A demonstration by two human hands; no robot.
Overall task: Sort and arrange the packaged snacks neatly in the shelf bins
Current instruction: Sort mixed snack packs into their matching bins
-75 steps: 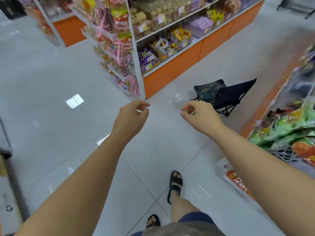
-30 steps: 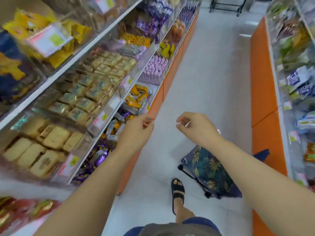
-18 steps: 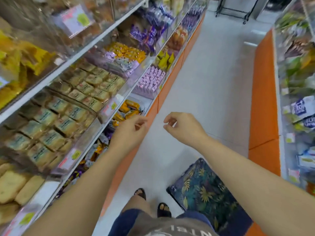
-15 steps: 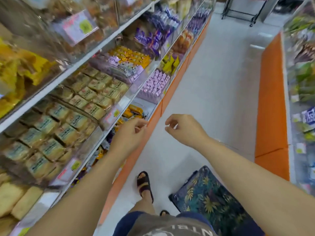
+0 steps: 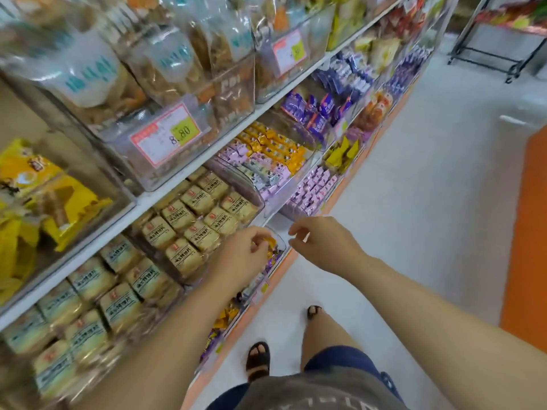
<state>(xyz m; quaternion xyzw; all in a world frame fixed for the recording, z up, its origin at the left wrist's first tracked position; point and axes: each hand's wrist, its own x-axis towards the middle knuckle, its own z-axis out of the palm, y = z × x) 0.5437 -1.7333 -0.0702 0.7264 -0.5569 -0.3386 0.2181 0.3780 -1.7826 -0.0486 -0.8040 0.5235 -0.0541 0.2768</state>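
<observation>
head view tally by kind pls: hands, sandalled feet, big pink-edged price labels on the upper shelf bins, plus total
hands: 2 (left hand, right hand)
sandalled feet: 2 (near foot, far foot)
pink-edged price labels: 2 (near label, far label)
total: 6
</observation>
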